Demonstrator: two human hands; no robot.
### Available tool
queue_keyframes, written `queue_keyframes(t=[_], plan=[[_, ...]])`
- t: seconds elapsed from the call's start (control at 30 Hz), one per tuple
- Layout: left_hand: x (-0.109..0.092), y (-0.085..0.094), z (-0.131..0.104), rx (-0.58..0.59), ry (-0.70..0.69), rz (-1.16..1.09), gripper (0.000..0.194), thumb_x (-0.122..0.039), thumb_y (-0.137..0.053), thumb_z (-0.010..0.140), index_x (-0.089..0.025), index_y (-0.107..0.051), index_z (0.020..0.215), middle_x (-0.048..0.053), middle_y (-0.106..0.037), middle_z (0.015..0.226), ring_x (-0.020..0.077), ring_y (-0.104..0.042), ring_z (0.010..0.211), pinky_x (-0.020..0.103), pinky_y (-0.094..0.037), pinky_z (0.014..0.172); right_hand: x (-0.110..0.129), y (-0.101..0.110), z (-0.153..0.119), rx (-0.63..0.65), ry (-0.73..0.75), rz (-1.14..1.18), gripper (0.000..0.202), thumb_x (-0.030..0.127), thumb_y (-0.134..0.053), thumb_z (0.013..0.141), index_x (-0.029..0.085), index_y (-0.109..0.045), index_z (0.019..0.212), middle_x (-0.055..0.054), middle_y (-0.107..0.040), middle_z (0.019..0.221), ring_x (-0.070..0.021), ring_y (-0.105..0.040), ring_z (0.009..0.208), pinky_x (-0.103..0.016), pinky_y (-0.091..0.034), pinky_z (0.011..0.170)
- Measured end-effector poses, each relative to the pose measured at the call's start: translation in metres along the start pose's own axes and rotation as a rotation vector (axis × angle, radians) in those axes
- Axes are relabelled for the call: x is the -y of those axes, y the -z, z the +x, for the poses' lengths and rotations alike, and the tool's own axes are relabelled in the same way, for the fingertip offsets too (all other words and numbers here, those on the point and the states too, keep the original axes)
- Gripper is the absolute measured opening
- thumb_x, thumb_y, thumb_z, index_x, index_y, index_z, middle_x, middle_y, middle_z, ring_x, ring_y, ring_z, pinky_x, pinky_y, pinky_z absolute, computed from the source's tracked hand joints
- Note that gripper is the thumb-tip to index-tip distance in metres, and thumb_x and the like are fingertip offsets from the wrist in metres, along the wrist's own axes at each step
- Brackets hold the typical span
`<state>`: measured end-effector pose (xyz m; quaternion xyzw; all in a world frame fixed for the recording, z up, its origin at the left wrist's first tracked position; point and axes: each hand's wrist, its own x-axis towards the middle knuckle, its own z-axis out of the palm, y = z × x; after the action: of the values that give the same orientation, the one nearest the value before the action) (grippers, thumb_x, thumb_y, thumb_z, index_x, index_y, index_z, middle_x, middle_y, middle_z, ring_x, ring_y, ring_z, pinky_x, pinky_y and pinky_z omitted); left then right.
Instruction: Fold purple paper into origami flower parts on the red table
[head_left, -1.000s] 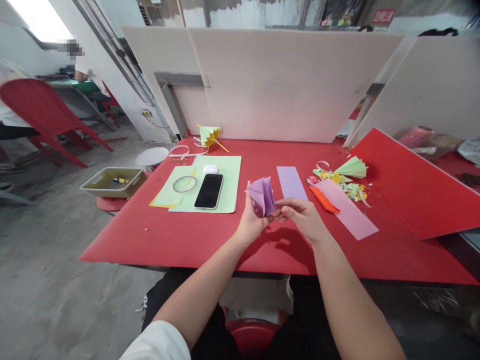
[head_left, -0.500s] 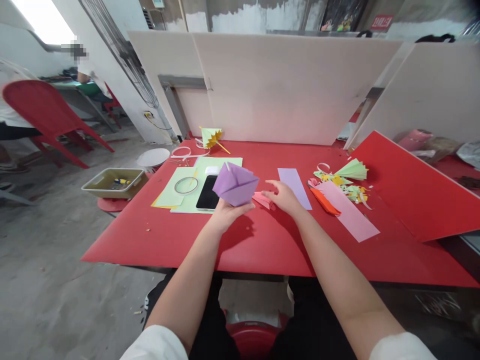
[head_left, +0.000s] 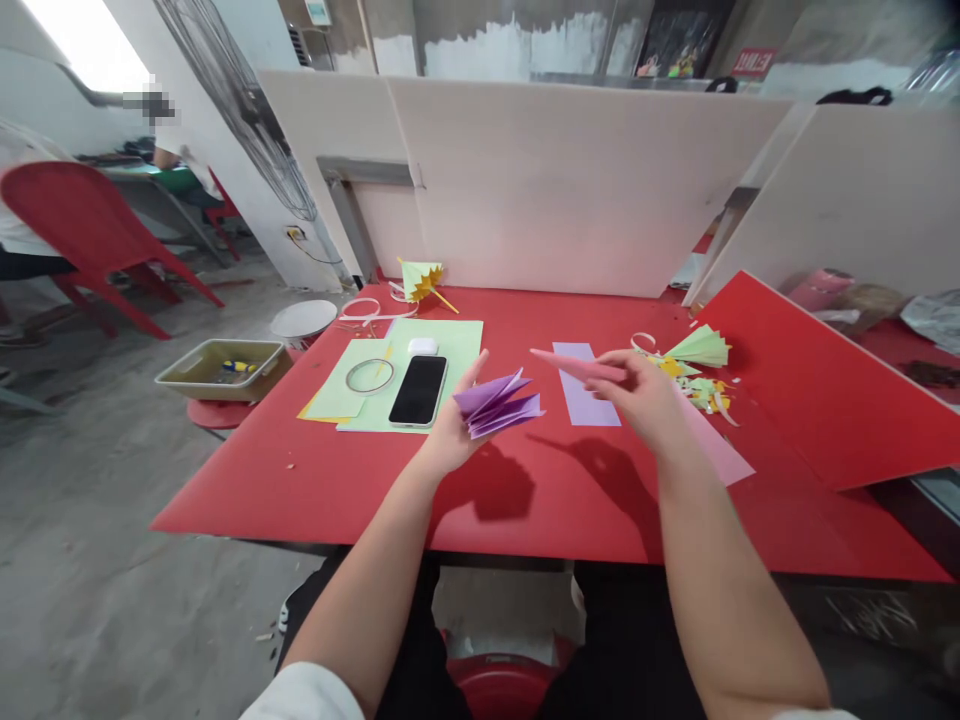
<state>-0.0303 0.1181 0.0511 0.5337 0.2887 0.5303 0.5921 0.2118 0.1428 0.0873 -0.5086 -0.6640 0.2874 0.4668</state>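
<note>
My left hand (head_left: 448, 432) holds a pleated piece of folded purple paper (head_left: 499, 404) above the red table, its layers fanned toward the right. My right hand (head_left: 637, 392) pinches a narrow folded piece of pink paper (head_left: 577, 366), pointed at its left end. Below that pink piece lies a flat lavender paper strip (head_left: 589, 405). A pink paper strip (head_left: 716, 445) rests partly behind my right wrist. Left of my left hand, a black-screened phone (head_left: 418, 390) lies on light green sheets (head_left: 466, 340).
A tape roll (head_left: 370, 375) and a white case (head_left: 423, 346) sit on the green sheets. A small paper umbrella (head_left: 421, 280) stands at the back. Green folded paper (head_left: 701, 347) and scraps lie right, beside a leaning red board (head_left: 832, 390). A bin (head_left: 221, 370) stands left of the table.
My right hand has picked up the folded pink paper from the table and moved right with it. My left hand has turned the purple paper, so its fanned layers now show.
</note>
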Motion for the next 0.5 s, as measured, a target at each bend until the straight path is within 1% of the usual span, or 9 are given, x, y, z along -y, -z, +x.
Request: queue_keyframes(t=[0.03,0.07,0.13,0.17,0.23,0.3,0.4,0.5], plan=[[0.002,-0.001,0.000,0.020,0.006,-0.038,0.092,-0.018,-0.072,0.069,-0.037,-0.017,0.141,0.004,-0.055,0.128,0.0274,-0.053,0.117,0.049,-0.039,0.100,0.013,0.012,-0.007,-0.052,0.046,0.072,0.019,0.027,-0.064,0.073,0.024,-0.059,0.091,0.002,-0.064,0.076,-0.0156,-0.063,0.067,-0.030,-0.052,0.061],[0.004,-0.002,0.000,0.036,0.005,-0.061,0.091,-0.017,-0.072,0.070,-0.038,-0.018,0.141,0.004,-0.053,0.131,0.0282,-0.051,0.118,0.051,-0.038,0.100,0.026,0.023,-0.015,-0.095,0.100,0.094,0.015,0.027,-0.064,0.074,0.024,-0.060,0.088,0.003,-0.062,0.071,-0.0149,-0.062,0.063,-0.029,-0.052,0.058],[0.006,-0.005,-0.001,0.065,0.009,-0.085,0.088,-0.017,-0.070,0.072,-0.038,-0.020,0.140,0.004,-0.052,0.132,0.0290,-0.049,0.120,0.054,-0.035,0.102,0.048,0.040,-0.031,-0.168,0.234,0.060,0.009,0.024,-0.067,0.073,0.024,-0.062,0.082,0.003,-0.061,0.069,-0.0144,-0.061,0.063,-0.028,-0.050,0.056],[0.007,-0.007,-0.001,0.079,0.018,-0.098,0.085,-0.017,-0.069,0.073,-0.037,-0.021,0.140,0.005,-0.052,0.132,0.0290,-0.049,0.120,0.054,-0.035,0.102,0.055,0.045,-0.038,-0.166,0.295,0.015,0.008,0.023,-0.067,0.073,0.025,-0.064,0.080,0.002,-0.061,0.070,-0.0145,-0.060,0.064,-0.028,-0.050,0.057],[0.006,-0.012,-0.002,0.095,0.042,-0.125,0.080,-0.018,-0.067,0.075,-0.035,-0.023,0.140,0.006,-0.052,0.132,0.0294,-0.048,0.121,0.054,-0.035,0.102,0.064,0.052,-0.046,-0.102,0.357,-0.104,0.008,0.022,-0.063,0.077,0.028,-0.065,0.082,0.002,-0.062,0.075,-0.0152,-0.059,0.068,-0.031,-0.049,0.062],[0.002,-0.016,-0.003,0.087,0.078,-0.122,0.080,-0.017,-0.069,0.074,-0.032,-0.025,0.140,0.009,-0.055,0.128,0.0302,-0.049,0.119,0.053,-0.038,0.100,0.066,0.054,-0.050,-0.022,0.382,-0.205,0.012,0.021,-0.060,0.081,0.030,-0.065,0.086,0.002,-0.063,0.078,-0.0162,-0.059,0.071,-0.032,-0.048,0.065],[-0.006,-0.021,-0.003,0.074,0.140,-0.059,0.083,-0.016,-0.073,0.069,-0.028,-0.030,0.139,0.010,-0.059,0.123,0.0307,-0.053,0.115,0.051,-0.042,0.097,0.063,0.054,-0.049,0.057,0.408,-0.328,0.014,0.022,-0.055,0.084,0.033,-0.063,0.088,0.001,-0.065,0.083,-0.0185,-0.061,0.077,-0.034,-0.049,0.069],[-0.010,-0.022,-0.003,0.101,0.141,0.015,0.082,-0.018,-0.074,0.068,-0.027,-0.033,0.138,0.009,-0.061,0.121,0.0293,-0.056,0.112,0.048,-0.043,0.096,0.062,0.050,-0.047,0.129,0.450,-0.377,0.015,0.021,-0.053,0.084,0.031,-0.062,0.090,0.002,-0.067,0.086,-0.0192,-0.062,0.083,-0.034,-0.049,0.076]])
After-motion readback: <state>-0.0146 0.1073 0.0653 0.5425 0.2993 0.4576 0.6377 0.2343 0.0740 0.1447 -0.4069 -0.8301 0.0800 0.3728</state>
